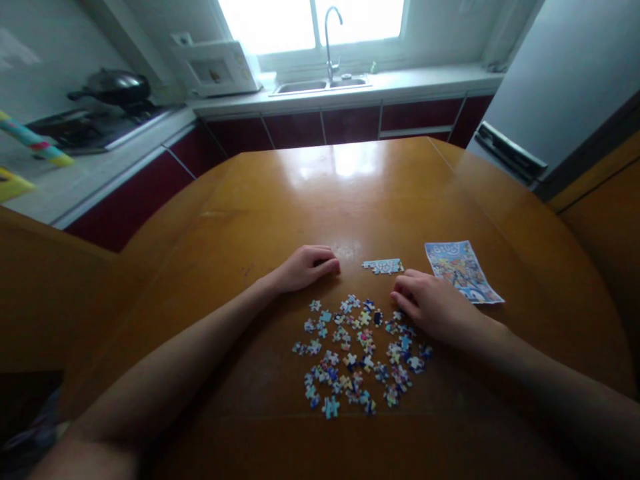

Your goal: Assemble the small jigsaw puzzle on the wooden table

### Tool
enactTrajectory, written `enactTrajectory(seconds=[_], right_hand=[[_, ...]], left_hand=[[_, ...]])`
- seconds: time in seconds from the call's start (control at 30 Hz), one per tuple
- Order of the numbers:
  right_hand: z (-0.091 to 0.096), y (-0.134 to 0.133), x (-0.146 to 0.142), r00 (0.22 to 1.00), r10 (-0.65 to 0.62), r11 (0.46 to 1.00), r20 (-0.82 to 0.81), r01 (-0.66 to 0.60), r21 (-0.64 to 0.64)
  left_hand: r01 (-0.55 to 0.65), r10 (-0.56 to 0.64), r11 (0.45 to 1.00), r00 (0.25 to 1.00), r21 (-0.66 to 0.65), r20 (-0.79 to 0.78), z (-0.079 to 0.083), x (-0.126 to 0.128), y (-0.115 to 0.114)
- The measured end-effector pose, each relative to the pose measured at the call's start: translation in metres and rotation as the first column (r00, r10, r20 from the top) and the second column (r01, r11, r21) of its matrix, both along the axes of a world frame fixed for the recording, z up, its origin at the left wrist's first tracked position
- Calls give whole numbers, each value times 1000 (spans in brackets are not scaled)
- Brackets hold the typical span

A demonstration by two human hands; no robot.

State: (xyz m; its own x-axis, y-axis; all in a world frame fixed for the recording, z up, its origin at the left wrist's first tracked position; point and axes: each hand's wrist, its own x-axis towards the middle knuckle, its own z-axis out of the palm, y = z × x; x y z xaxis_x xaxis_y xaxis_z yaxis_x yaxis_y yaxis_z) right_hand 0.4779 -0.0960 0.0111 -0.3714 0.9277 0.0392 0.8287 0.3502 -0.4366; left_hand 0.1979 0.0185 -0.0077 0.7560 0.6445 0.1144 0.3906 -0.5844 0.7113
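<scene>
My left hand (307,268) rests on the wooden table with its fingers curled in; whether anything lies inside them is hidden. Loose jigsaw puzzle pieces (365,337) are spread in front of me between my forearms. Beyond them lies a small joined strip of puzzle (385,266), light blue with lettering, between my two hands. My right hand (433,300) lies at the right edge of the loose pieces, close to the strip's right end. Its fingers are bent toward the tabletop, and I cannot see what is under them.
A printed picture sheet (463,270) lies just beyond my right hand. The large wooden table (300,200) stretches toward a counter with a sink (305,87), a microwave (217,69) and a pan (117,87) on a stove. A fridge (555,87) stands at the right.
</scene>
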Motion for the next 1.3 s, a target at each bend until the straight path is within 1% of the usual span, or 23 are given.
enactTrajectory(seconds=[0.07,0.17,0.27,0.33,0.4,0.5,0.57,0.67,0.77,0.83,1.07,1.23,1.3], right_hand=[[0,0,1,1000,-1,1000,5,1,-21],[0,1,3,1000,-1,998,-2,1,-57],[0,2,5,1000,-2,997,-13,1,-80],[1,3,6,1000,-7,995,-12,6,-96],[3,4,6,1000,-9,993,-11,8,-119],[4,3,5,1000,-15,989,-7,13,-148],[4,3,5,1000,-21,988,-6,20,-153],[3,3,5,1000,-25,987,-9,23,-158],[4,3,5,1000,-27,985,-15,24,-168],[4,3,5,1000,-25,985,-14,22,-172],[2,4,5,1000,-30,987,-7,29,-159],[5,4,4,999,-38,988,-9,36,-150],[7,4,3,999,-38,988,-12,36,-150]], left_hand=[[85,-86,996,995,-27,-60,9,-1,0],[196,-208,976,967,-93,-149,23,-4,0],[242,-265,962,938,-124,-223,34,-6,-1],[237,-256,966,931,-103,-258,36,-5,-5],[199,-207,978,937,-56,-280,34,0,-12],[120,-104,992,955,41,-276,27,9,-22],[88,-65,993,961,75,-267,22,13,-24],[96,-82,994,969,51,-232,18,16,-21],[131,-129,991,976,-1,-173,20,13,-15],[143,-144,990,977,-17,-160,22,12,-13],[125,-115,992,966,28,-230,25,13,-22],[104,-109,994,961,-33,-253,27,14,-26],[103,-107,994,963,-29,-247,26,13,-24]])
